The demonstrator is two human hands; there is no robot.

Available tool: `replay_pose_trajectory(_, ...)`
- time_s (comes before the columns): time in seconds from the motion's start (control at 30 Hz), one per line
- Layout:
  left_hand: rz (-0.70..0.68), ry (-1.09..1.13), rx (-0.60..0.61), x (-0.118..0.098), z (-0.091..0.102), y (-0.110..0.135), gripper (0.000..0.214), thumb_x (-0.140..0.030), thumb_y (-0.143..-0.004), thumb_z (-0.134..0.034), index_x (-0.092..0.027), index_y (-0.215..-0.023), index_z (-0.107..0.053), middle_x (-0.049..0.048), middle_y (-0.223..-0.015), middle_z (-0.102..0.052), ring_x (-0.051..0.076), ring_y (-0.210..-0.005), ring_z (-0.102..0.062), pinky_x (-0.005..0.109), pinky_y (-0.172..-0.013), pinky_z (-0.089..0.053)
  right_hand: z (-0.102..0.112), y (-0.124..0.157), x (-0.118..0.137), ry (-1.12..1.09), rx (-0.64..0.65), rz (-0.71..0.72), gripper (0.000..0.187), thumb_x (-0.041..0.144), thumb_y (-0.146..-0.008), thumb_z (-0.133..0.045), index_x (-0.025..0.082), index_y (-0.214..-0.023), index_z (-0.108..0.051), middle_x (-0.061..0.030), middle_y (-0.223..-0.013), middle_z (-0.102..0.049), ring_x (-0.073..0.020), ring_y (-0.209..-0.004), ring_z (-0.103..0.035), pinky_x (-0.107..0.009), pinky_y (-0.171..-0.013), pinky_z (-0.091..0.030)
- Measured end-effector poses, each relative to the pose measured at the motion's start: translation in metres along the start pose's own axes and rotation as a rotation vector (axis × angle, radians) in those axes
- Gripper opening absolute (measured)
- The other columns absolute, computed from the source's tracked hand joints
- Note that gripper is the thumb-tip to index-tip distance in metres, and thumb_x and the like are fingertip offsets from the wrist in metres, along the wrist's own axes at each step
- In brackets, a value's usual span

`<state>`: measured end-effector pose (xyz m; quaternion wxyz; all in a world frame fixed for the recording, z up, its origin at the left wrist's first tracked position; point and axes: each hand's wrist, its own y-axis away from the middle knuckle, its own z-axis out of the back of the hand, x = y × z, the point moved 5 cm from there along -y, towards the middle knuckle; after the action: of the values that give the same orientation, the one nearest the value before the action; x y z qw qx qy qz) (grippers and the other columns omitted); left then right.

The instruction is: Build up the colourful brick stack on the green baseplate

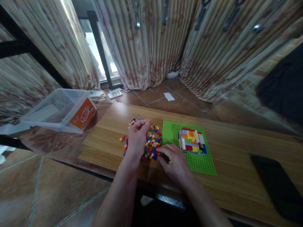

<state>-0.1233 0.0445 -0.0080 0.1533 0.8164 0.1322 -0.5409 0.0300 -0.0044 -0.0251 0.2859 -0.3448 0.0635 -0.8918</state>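
A heap of small coloured bricks [152, 143] lies on a wooden board [104, 138]. My left hand [136, 137] hovers over the heap's left part, its fingers curled together in a pinch; what they hold is too small to name. My right hand [174, 160] rests at the heap's right edge, on the near left corner of a green baseplate [201, 162], fingers bent down among the bricks. On the baseplate stands a multicoloured block build [192, 141], to the right of both hands.
A clear plastic box [59, 108] with an orange label sits at the left on a brown mat. A dark flat object [276, 186] lies on the board at the right. Striped curtains hang behind; papers lie on the tiled floor.
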Motion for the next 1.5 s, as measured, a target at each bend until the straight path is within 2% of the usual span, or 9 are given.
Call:
replay_pose_trajectory(0.17, -0.001, -0.012, 0.009, -0.001, -0.001, 0.001, 0.015, -0.025, -0.065, -0.073, -0.015, -0.075, -0.069, -0.0015, -0.065, -0.064, 0.006, -0.053, -0.046, 0.019, -0.052, -0.032, -0.003, 0.0, 0.003, 0.006, -0.014, -0.011, 0.018, 0.014, -0.088, -0.061, 0.022, -0.101, -0.071, -0.0056, -0.095, -0.072, -0.0239, -0.09, -0.062, -0.041, -0.084, -0.049)
replay_pose_trajectory(0.27, 0.005, -0.022, 0.002, -0.002, -0.001, 0.001, 0.015, -0.025, -0.064, -0.074, -0.015, -0.075, -0.069, -0.001, -0.066, -0.065, 0.006, -0.054, -0.047, 0.019, -0.053, -0.033, 0.002, -0.001, 0.004, -0.051, -0.068, 0.008, 0.016, 0.017, -0.092, -0.057, 0.022, -0.101, -0.07, -0.0058, -0.096, -0.071, -0.0221, -0.091, -0.063, -0.039, -0.084, -0.051)
replay_pose_trajectory(0.47, 0.007, -0.011, 0.011, -0.003, -0.004, 0.001, 0.015, -0.023, -0.064, -0.075, -0.014, -0.074, -0.07, -0.001, -0.064, -0.063, 0.006, -0.056, -0.048, 0.017, -0.054, -0.033, 0.03, -0.001, 0.003, -0.156, -0.288, -0.013, 0.016, 0.022, -0.097, -0.055, 0.021, -0.1, -0.071, -0.0052, -0.092, -0.068, -0.0164, -0.085, -0.065, -0.029, -0.076, -0.053)
replay_pose_trajectory(0.6, 0.014, 0.0, -0.001, -0.001, -0.004, 0.0, 0.014, -0.023, -0.064, -0.075, -0.014, -0.074, -0.07, -0.0011, -0.065, -0.064, 0.005, -0.056, -0.049, 0.017, -0.054, -0.034, 0.053, 0.006, 0.001, -0.161, -0.376, -0.031, 0.011, 0.022, -0.095, -0.058, 0.023, -0.094, -0.07, -0.0027, -0.091, -0.069, -0.0147, -0.085, -0.067, -0.027, -0.078, -0.053)
replay_pose_trajectory(0.7, 0.015, -0.003, 0.005, 0.0, -0.004, 0.0, 0.015, -0.023, -0.064, -0.076, -0.014, -0.074, -0.071, -0.0013, -0.064, -0.064, 0.005, -0.055, -0.048, 0.016, -0.054, -0.034, 0.07, 0.016, -0.012, -0.144, -0.429, -0.098, 0.01, 0.025, -0.094, -0.06, 0.024, -0.095, -0.069, -0.0013, -0.094, -0.072, -0.0151, -0.088, -0.068, -0.029, -0.081, -0.053)
replay_pose_trajectory(0.8, 0.011, -0.005, 0.009, 0.0, -0.004, 0.0, 0.016, -0.024, -0.063, -0.076, -0.014, -0.074, -0.071, -0.0013, -0.065, -0.064, 0.005, -0.055, -0.048, 0.016, -0.053, -0.034, 0.085, 0.026, -0.035, -0.102, -0.51, -0.219, 0.01, 0.03, -0.093, -0.061, 0.025, -0.093, -0.07, -0.0009, -0.092, -0.072, -0.016, -0.083, -0.068, -0.03, -0.076, -0.053)
replay_pose_trajectory(0.93, 0.011, -0.025, 0.009, 0.0, -0.006, 0.0, 0.017, -0.024, -0.062, -0.076, -0.014, -0.075, -0.071, -0.0014, -0.065, -0.065, 0.005, -0.054, -0.047, 0.016, -0.052, -0.034, 0.094, 0.032, -0.065, -0.106, -0.588, -0.311, 0.014, 0.034, -0.089, -0.064, 0.024, -0.087, -0.072, -0.0032, -0.093, -0.072, -0.0189, -0.088, -0.067, -0.034, -0.08, -0.053)
replay_pose_trajectory(1.2, 0.009, -0.034, 0.015, 0.003, -0.009, 0.001, 0.018, -0.025, -0.062, -0.077, -0.015, -0.075, -0.071, -0.0008, -0.065, -0.064, 0.006, -0.053, -0.048, 0.017, -0.051, -0.036, 0.09, 0.023, -0.088, -0.255, -0.588, -0.353, 0.015, 0.038, -0.084, -0.068, 0.025, -0.081, -0.075, -0.0056, -0.106, -0.066, -0.0224, -0.102, -0.062, -0.043, -0.093, -0.049)
replay_pose_trajectory(1.5, 0.009, -0.051, 0.009, 0.002, -0.008, 0.001, 0.017, -0.026, -0.062, -0.076, -0.015, -0.074, -0.072, -0.0012, -0.064, -0.064, 0.005, -0.052, -0.047, 0.017, -0.052, -0.036, 0.096, 0.019, -0.083, -0.087, -0.542, -0.28, 0.015, 0.035, -0.087, -0.064, 0.026, -0.082, -0.074, -0.0049, -0.1, -0.067, -0.0224, -0.097, -0.062, -0.044, -0.091, -0.048)
